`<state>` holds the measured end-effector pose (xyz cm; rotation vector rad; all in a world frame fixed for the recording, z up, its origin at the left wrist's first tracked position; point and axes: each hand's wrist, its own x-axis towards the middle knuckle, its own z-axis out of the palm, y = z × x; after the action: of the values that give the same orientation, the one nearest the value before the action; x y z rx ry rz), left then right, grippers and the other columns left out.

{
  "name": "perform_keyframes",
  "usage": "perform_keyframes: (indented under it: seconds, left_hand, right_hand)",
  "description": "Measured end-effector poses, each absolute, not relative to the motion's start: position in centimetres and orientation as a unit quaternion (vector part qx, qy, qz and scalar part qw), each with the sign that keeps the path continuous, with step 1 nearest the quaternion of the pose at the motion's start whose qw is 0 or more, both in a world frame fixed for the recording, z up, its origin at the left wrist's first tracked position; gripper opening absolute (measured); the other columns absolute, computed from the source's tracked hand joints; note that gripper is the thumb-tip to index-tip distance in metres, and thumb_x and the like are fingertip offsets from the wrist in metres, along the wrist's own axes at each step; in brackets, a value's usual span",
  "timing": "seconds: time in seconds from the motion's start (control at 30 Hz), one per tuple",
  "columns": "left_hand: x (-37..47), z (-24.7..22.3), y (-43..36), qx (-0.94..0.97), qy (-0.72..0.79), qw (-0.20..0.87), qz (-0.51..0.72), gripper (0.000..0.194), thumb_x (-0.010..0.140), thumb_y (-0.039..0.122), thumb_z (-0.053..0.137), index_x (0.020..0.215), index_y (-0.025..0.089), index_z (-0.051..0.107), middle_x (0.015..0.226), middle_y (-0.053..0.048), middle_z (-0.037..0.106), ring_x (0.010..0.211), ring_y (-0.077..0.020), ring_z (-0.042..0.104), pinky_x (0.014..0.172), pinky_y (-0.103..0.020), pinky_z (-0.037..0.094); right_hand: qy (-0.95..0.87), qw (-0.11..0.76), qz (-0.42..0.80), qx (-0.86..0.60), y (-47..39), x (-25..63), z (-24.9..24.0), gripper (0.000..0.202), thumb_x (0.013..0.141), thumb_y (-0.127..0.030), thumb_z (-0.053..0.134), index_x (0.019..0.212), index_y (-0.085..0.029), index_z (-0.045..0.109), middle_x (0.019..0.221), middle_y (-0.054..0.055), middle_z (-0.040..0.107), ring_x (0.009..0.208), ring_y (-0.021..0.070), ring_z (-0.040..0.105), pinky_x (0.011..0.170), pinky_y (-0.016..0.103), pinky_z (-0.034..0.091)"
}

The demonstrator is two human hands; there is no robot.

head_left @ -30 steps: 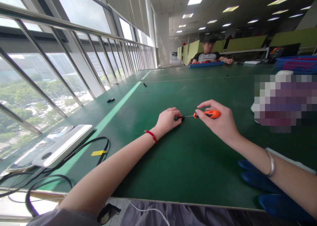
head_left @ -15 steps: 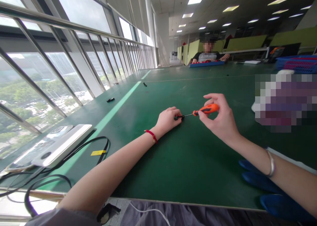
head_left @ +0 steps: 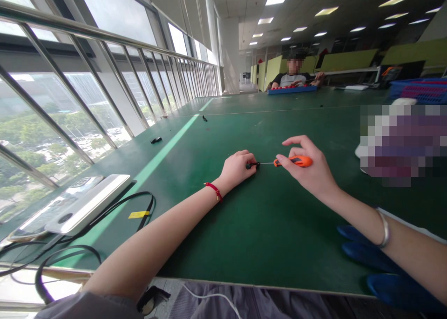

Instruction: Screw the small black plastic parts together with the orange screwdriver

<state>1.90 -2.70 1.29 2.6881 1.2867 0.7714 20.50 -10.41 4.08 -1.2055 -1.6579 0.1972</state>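
Near the middle of the green table (head_left: pixel 216 235), my left hand (head_left: pixel 238 166) pinches a small black part (head_left: pixel 253 165) against the tabletop. My right hand (head_left: pixel 305 165) holds an orange and black screwdriver (head_left: pixel 301 161) by its handle, thumb against it and index finger raised off it. The screwdriver lies nearly level, its thin metal shaft pointing left, and the tip meets the black part at my left fingertips. Exactly how the tip sits in the part is too small to tell.
Two small black pieces (head_left: pixel 156 140) (head_left: pixel 204 118) lie at the back left. A white power bank (head_left: pixel 91 202) and black cables are at the left. Blue objects (head_left: pixel 366 256) lie under my right forearm. Across the table a person (head_left: pixel 293 79) sits behind a blue tray (head_left: pixel 292 90).
My right hand has shifted slightly and the screwdriver has swung from tilted up to nearly level, its handle end lower. My left hand keeps its place.
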Motion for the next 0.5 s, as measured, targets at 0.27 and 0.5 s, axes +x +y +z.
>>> perform_keyframes:
  seconds: [0.27, 0.5]
  left_hand:
    - [1.9, 1.2, -2.7, 0.860, 0.441, 0.010, 0.257, 0.015, 0.079, 0.025, 0.053, 0.084, 0.020, 0.066, 0.090, -0.003, 0.065, 0.088, -0.0186, 0.059, 0.072, -0.028, 0.046]
    - [1.1, 0.9, -1.7, 0.828, 0.478, 0.014, 0.294, 0.013, 0.079, 0.026, 0.055, 0.080, 0.020, 0.067, 0.088, -0.003, 0.066, 0.088, -0.0189, 0.059, 0.070, -0.027, 0.046]
  right_hand:
    - [-0.692, 0.524, 0.068, -0.491, -10.8, 20.4, 4.5, 0.002, 0.075, -0.024, 0.059, 0.075, -0.024, 0.057, 0.059, -0.002, 0.058, 0.050, 0.0144, 0.053, 0.051, 0.028, 0.043]
    - [-0.699, 0.506, 0.069, -0.500, -10.1, 21.0, 4.1, 0.006, 0.076, -0.026, 0.060, 0.072, -0.022, 0.058, 0.066, 0.000, 0.063, 0.055, 0.0146, 0.056, 0.053, 0.027, 0.043]
